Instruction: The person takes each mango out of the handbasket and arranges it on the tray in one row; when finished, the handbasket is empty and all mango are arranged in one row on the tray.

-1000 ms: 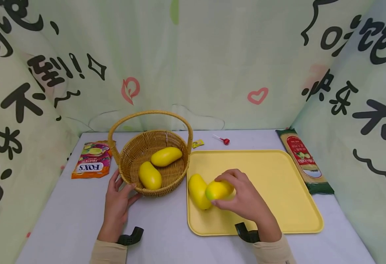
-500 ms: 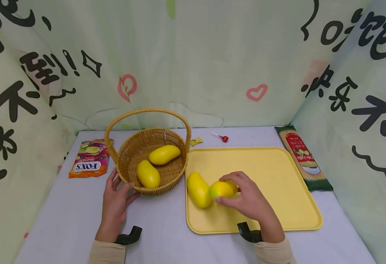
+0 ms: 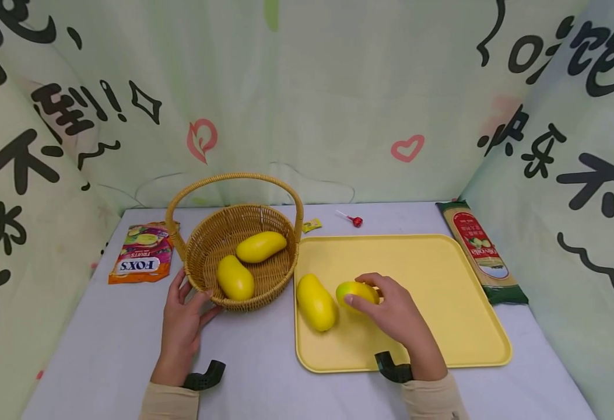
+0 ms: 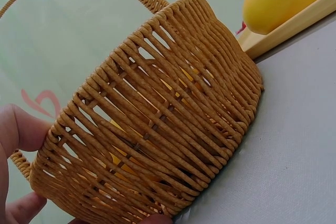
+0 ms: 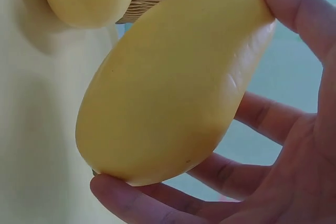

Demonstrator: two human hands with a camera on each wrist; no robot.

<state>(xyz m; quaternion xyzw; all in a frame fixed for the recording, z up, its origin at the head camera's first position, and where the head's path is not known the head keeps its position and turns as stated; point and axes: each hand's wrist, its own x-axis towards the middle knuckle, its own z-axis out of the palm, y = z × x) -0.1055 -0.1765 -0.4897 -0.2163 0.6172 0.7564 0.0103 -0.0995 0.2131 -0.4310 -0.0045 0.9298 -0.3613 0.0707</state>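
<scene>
My right hand (image 3: 398, 312) pinches a yellow mango (image 5: 168, 87) lengthwise between thumb and fingertips, over the yellow tray (image 3: 432, 280). In the right wrist view a shadow falls on the tray beside this mango. Just left of it, a second mango (image 3: 316, 302) lies on the tray, apart from the held one. My left hand (image 3: 182, 326) grips the near-left side of the wicker basket (image 4: 152, 114), the thumb at its rim and other fingers lower on the wall. Two more mangoes, one at the front (image 3: 235, 277) and one behind (image 3: 262, 247), lie inside the basket.
An orange and pink candy bag (image 3: 143, 254) lies left of the basket. Behind the tray are a small yellow packet (image 3: 312, 225) and a red lollipop (image 3: 356, 221). A long green and tan packet (image 3: 482, 254) lies along the tray's right edge. The basket's tall handle (image 3: 238, 176) arches above it.
The held mango has shifted a little right, away from the mango on the tray, and has turned in my right hand. My left hand stays on the basket.
</scene>
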